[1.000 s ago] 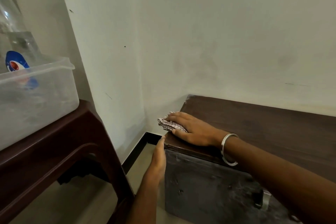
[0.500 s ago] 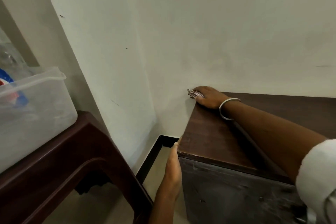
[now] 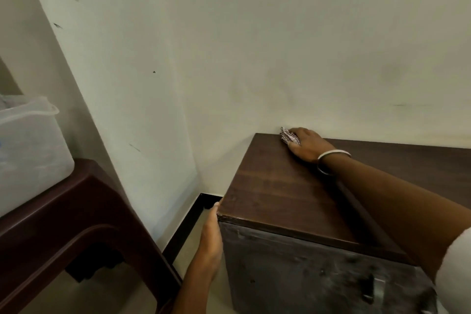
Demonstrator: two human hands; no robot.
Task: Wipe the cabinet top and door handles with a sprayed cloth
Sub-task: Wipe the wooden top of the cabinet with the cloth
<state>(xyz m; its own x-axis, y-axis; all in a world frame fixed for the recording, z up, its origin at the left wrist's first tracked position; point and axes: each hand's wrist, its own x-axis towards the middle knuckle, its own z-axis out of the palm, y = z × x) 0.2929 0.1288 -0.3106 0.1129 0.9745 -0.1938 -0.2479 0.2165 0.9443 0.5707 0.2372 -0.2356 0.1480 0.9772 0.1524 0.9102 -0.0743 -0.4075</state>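
Right hand (image 3: 307, 145), bangle (image 3: 328, 160) at wrist: flat, palm down, pressing crumpled patterned cloth (image 3: 288, 135) onto cabinet top (image 3: 280, 191), right of centre frame, at the back edge touching the wall (image 3: 229, 46). Left hand (image 3: 211, 234): fingers straight, laid against the cabinet's left side at its front corner, grasping nothing. Cabinet top: long axis runs toward frame right. Door handle (image 3: 376, 288): lower right, blurred. Lower left: dark brown plastic stool (image 3: 76, 214) bearing translucent plastic tub (image 3: 33, 150), well apart from cabinet.

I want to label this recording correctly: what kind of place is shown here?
Probably a corner of a home room. A dark wooden cabinet stands against plain painted walls, beside a brown plastic stool carrying a translucent storage tub.
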